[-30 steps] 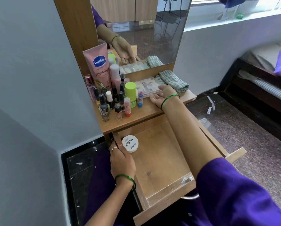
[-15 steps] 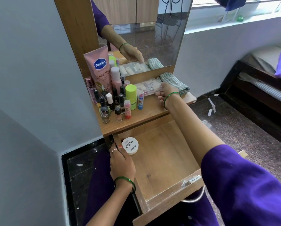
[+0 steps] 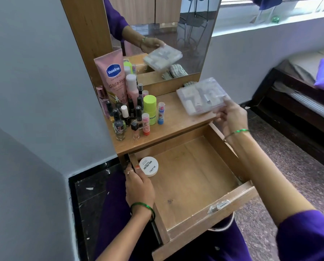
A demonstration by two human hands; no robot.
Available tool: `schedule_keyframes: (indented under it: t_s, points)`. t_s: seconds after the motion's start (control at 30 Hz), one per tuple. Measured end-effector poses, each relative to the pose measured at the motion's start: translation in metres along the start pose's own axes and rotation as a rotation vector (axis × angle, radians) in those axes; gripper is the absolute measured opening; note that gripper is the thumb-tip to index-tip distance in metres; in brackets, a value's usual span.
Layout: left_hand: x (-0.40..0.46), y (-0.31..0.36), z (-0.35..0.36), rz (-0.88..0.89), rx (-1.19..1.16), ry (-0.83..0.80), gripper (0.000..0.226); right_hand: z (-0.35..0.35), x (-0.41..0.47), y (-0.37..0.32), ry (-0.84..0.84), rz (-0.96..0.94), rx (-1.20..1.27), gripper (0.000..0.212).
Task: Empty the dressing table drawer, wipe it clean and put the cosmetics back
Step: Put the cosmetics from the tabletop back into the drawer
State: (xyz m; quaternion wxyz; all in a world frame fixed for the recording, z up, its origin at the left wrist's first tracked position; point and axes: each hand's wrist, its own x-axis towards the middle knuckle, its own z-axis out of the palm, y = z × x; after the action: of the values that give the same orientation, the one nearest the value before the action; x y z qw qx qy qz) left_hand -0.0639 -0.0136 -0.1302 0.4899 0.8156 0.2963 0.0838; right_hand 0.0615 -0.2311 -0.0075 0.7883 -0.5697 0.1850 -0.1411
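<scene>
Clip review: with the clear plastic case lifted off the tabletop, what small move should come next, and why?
Probably lower the clear plastic compartment case in the right hand into the open wooden drawer: its floor is bare except for the white round jar by the left hand.

Her right hand (image 3: 230,117) is raised, arm outstretched, fingers (image 3: 229,102) pinching a clear case; her left hand (image 3: 138,185) rests low, fingers curled.
</scene>
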Motion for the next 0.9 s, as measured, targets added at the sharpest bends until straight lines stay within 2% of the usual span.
schedule_keyframes:
  t_s: [0.13,0.3,0.37,0.5,0.67,0.9]
  points:
    - [0.001,-0.001,0.001,0.020,-0.011,0.004,0.039,-0.039,-0.044,-0.015,-0.052,0.070,-0.065,0.017]
    - [0.001,-0.001,0.002,0.005,-0.008,0.013,0.041,-0.066,-0.086,0.004,-0.182,0.267,-0.433,0.020]
    - [0.000,0.000,0.001,0.005,-0.009,0.013,0.040,-0.067,-0.092,0.024,-0.203,0.372,-0.484,0.023]
    - [-0.001,0.001,0.001,0.004,0.004,0.008,0.041,-0.059,-0.090,0.059,-0.126,0.529,-0.360,0.017]
    - [-0.002,0.001,0.000,-0.009,0.022,0.009,0.040,-0.044,-0.077,0.081,-0.079,0.582,-0.214,0.013]
    - [-0.002,0.003,-0.001,-0.013,0.025,0.014,0.041,-0.034,-0.067,0.100,-0.084,0.732,-0.255,0.015]
